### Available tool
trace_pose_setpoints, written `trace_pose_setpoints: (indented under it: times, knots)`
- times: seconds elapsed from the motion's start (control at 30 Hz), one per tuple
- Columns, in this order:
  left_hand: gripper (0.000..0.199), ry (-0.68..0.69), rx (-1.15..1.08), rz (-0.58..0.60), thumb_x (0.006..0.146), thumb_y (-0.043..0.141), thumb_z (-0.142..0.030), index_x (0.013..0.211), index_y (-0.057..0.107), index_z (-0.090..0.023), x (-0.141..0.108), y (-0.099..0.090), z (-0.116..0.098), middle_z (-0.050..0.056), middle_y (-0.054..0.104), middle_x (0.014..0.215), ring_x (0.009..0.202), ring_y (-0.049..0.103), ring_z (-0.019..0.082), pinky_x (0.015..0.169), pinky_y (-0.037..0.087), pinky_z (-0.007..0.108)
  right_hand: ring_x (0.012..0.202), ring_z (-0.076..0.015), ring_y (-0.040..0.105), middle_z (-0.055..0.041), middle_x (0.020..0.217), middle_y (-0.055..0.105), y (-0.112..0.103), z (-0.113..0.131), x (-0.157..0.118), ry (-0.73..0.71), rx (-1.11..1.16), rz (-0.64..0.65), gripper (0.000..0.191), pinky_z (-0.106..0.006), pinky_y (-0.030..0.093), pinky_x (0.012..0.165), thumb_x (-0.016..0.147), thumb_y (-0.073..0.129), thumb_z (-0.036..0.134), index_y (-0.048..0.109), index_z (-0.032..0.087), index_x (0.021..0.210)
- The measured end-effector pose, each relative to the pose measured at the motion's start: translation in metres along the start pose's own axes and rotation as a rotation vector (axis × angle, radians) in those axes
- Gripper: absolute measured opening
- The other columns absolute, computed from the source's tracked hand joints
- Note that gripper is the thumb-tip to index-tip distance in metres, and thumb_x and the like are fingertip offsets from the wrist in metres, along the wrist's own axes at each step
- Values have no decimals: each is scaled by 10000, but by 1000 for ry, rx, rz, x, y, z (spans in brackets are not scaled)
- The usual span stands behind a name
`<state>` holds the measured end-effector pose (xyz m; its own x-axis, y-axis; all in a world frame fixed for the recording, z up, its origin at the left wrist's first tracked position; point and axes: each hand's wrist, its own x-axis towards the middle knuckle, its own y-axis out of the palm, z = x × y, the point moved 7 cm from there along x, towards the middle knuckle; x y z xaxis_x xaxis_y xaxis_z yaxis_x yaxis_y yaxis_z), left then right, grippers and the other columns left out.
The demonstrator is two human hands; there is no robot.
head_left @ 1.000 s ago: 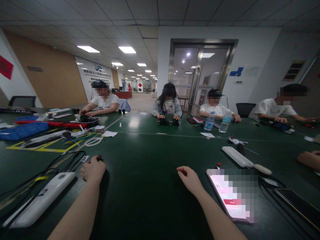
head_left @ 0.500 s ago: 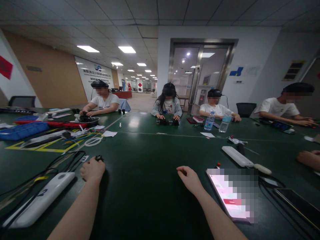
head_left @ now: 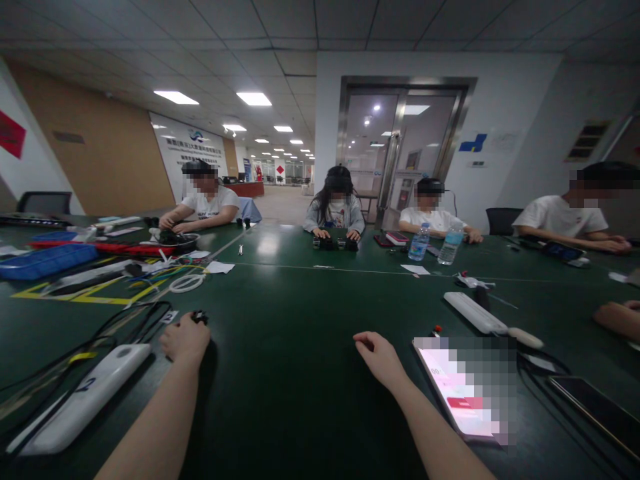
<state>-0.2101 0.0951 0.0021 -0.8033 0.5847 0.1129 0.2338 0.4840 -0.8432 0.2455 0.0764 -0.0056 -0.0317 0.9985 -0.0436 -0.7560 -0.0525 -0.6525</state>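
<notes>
Left hand [head_left: 186,337]: down on dark green tabletop [head_left: 295,313], fingers curled in narrow. Small black part [head_left: 200,317] right at the knuckles; grip on it cannot be told from this view. Right hand [head_left: 381,359]: on tabletop, half open, fingers loosely curled, nothing in it.

Just right of right hand, tablet [head_left: 463,390] with lit pink screen, partly pixelated. Further right, dark smartphone [head_left: 595,407] at frame edge, black cable [head_left: 543,363] between the two. Left of left hand, white power strip [head_left: 83,400] marked with blue 2, black cables [head_left: 127,323] looped beside it.

Mid-table left: white cable coil [head_left: 186,283], loose coloured wires [head_left: 160,270], yellow tape outline [head_left: 90,291], blue plastic tray [head_left: 47,261], long red tray [head_left: 100,246]. Mid-table right: second white power strip [head_left: 473,313], small red-capped item [head_left: 437,330], co-worker's hand [head_left: 617,317] at right edge.

Far side: two water bottles [head_left: 419,243] [head_left: 451,243], black devices [head_left: 333,244] under a seated co-worker's hands [head_left: 333,234]. Three more co-workers [head_left: 210,203] [head_left: 430,217] [head_left: 560,217] seated along tabletop, heads down. Glass double door [head_left: 400,147] behind, long corridor beyond at left.
</notes>
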Motion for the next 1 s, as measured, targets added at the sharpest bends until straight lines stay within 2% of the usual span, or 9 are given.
trace_pose_setpoints:
  times: [0.2, 0.63, 1.0]
  knots:
    - [496, -18, 35, 5, 810, 434, -328, 1206, 522, -43, 1, 1, 2, 256, 473, 1249, 1158, 445, 380, 897, 384, 437, 1010, -180, 580, -35, 1075, 626, 0, 1, -1, 2, 0, 0, 246, -301, 456, 872, 843, 481, 233, 623, 216, 1043]
    - [479, -5, 58, -27, 783, 451, -368, 1144, 579, -80, 4, 3, 4, 243, 488, 1230, 1155, 445, 379, 888, 395, 462, 1017, -181, 582, -39, 1089, 625, -1, 5, -4, 7, 36, 6, 261, -302, 457, 875, 840, 478, 212, 619, 202, 1059]
    - [531, -55, 64, -23, 802, 428, -394, 1192, 523, -45, 8, 5, 10, 270, 440, 1266, 1159, 436, 374, 888, 393, 443, 1000, -181, 593, -46, 1070, 634, -1, 3, -2, -6, 14, -8, 263, -281, 462, 848, 840, 476, 230, 628, 191, 1051]
